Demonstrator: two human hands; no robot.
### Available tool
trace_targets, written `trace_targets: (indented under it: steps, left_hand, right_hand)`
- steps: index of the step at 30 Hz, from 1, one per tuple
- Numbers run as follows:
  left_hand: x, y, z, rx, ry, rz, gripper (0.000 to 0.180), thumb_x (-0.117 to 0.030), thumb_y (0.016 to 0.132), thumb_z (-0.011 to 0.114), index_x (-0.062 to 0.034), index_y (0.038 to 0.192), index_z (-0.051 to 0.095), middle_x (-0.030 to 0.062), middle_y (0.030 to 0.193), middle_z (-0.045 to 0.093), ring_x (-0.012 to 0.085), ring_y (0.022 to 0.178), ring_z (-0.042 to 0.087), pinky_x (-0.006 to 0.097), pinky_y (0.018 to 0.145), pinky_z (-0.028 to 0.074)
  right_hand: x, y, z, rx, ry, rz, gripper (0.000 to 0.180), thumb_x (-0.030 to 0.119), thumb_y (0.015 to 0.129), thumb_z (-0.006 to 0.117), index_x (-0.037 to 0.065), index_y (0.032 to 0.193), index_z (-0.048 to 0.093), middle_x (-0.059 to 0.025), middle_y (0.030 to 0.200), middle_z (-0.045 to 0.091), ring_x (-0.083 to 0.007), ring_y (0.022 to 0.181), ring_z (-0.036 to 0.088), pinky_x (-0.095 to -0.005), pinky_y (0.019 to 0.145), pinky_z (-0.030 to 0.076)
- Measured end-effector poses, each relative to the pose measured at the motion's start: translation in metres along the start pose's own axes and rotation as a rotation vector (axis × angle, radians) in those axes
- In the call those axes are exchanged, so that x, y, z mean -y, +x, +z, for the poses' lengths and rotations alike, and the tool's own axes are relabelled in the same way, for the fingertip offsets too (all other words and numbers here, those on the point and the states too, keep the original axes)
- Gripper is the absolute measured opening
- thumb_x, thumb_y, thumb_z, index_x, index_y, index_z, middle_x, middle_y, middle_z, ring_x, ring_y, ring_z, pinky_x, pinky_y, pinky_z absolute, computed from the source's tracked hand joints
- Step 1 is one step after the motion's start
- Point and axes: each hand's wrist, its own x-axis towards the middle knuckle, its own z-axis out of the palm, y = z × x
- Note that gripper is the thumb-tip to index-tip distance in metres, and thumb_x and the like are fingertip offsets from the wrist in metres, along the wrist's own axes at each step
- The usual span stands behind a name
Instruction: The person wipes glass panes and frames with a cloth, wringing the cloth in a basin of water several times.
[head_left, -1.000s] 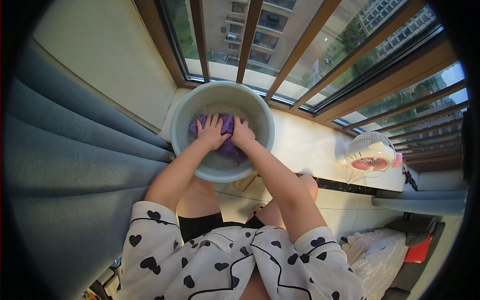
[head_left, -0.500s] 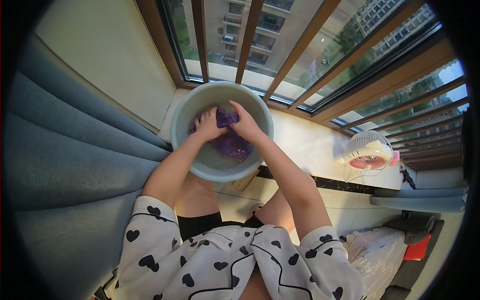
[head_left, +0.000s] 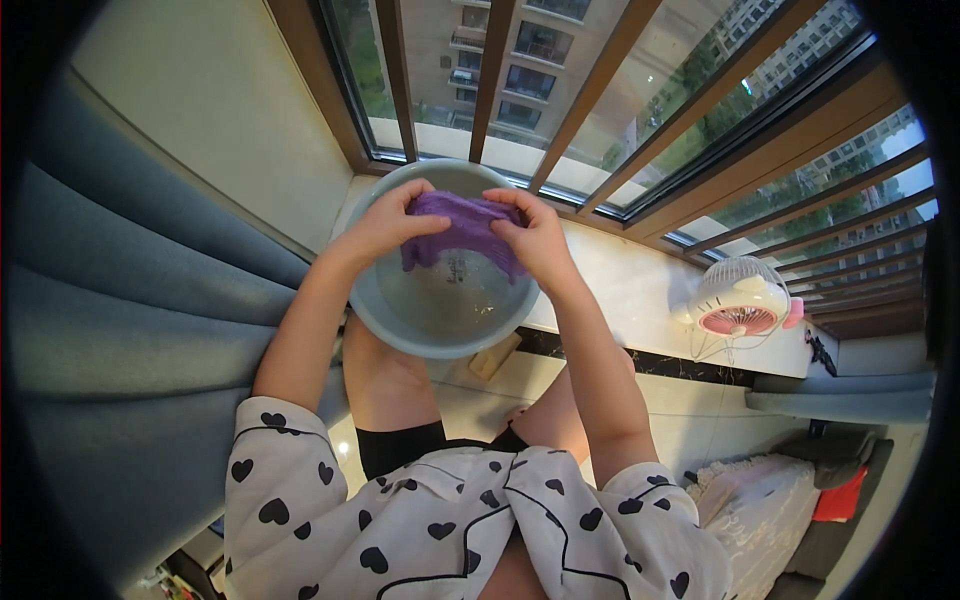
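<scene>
A wet purple cloth [head_left: 462, 222] hangs stretched between my two hands, over a round pale grey-blue basin [head_left: 372, 300]. My left hand [head_left: 398, 220] pinches its left end, thumb in front. At the other end, my right hand [head_left: 532, 232] grips it between thumb and fingers. The cloth sags in loose folds at both sides. Below it, shallow water in the basin catches the light, and dark printing shows on the basin's bottom.
The basin stands on a white ledge [head_left: 610, 280] under a window with brown bars [head_left: 580, 95]. A white and pink fan [head_left: 740, 310] sits farther right on the ledge. Blue-grey curtains [head_left: 150, 260] hang at the left. A tiled floor and a lace-covered piece of furniture [head_left: 755, 510] lie lower right.
Both hands have risen out of the basin's water and moved apart. The purple cloth, bunched in the water before, is now lifted and spread between them.
</scene>
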Motion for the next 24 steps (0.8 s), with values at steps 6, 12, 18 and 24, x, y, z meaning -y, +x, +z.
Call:
trace_targets:
  steps: [6,12,18,24]
  left_hand:
    - [0.077,0.032,-0.008,-0.075,0.167,-0.007,0.019,-0.02,0.081,0.068,-0.0063,0.092,0.061,0.0031,0.084,0.058,0.0134,0.082,0.057,0.027,0.074,0.046]
    - [0.148,0.046,0.033,-0.118,1.04,-0.163,0.034,-0.029,0.081,0.067,-0.0151,0.111,0.058,0.0149,0.113,0.054,0.0339,0.105,0.057,0.044,0.088,0.048]
    - [0.165,0.059,0.036,-0.319,1.207,-0.146,0.038,-0.027,0.078,0.068,-0.0127,0.112,0.057,0.0126,0.112,0.053,0.0296,0.11,0.052,0.044,0.084,0.049]
    - [0.165,0.065,0.024,-0.211,1.074,-0.225,0.039,-0.03,0.077,0.068,-0.011,0.109,0.06,0.0124,0.123,0.051,0.0331,0.117,0.048,0.046,0.091,0.045]
  right_hand:
    - [-0.072,0.032,0.007,-0.011,-0.115,-0.051,0.043,-0.008,0.078,0.058,0.005,0.119,0.06,-0.0071,0.102,0.063,-0.0156,0.091,0.059,-0.026,0.084,0.047]
    - [-0.131,0.05,0.038,-0.104,-0.777,0.246,0.025,0.013,0.084,0.051,0.005,0.106,0.059,-0.0213,0.105,0.064,-0.0378,0.102,0.061,-0.045,0.087,0.048]
    - [-0.141,0.053,0.049,-0.141,-0.918,0.417,0.026,0.014,0.085,0.051,0.002,0.106,0.059,-0.0222,0.104,0.065,-0.0366,0.1,0.063,-0.0451,0.086,0.05]
    - [-0.14,0.06,0.043,-0.103,-0.983,0.259,0.021,0.017,0.088,0.051,0.002,0.091,0.065,-0.0238,0.096,0.066,-0.0407,0.091,0.064,-0.0495,0.082,0.05]
